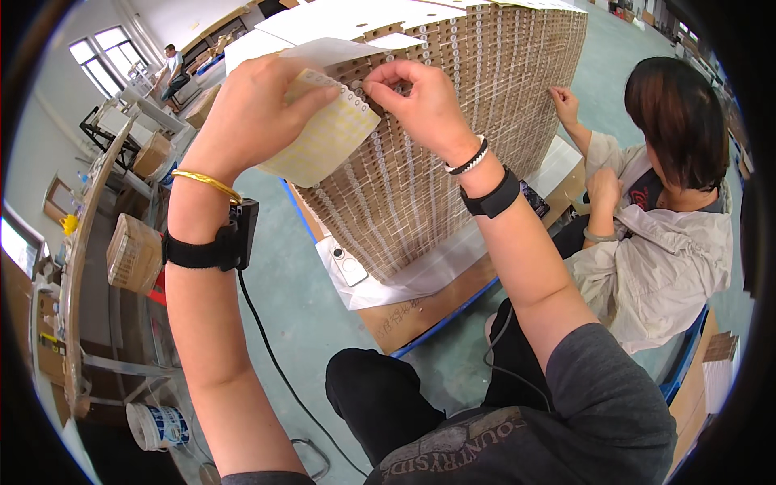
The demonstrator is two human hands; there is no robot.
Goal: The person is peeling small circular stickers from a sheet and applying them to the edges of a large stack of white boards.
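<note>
Stack (461, 121) of brown board stands before the person; co-worker (671, 234) sits to its right. Left hand (271, 109) grasps a yellowish sheet (331, 137) between thumb and fingers, at the stack's upper left. Right hand (424, 101) has thumb and index drawn close at the sheet's upper right edge; cannot tell whether they pinch anything. Judged best: hold the sheet taut, work that edge with fingertips only. Elbow room looks tighter rightward, toward the co-worker. Phone (346, 265) lies by the stack's foot; avoid brushing it.
</note>
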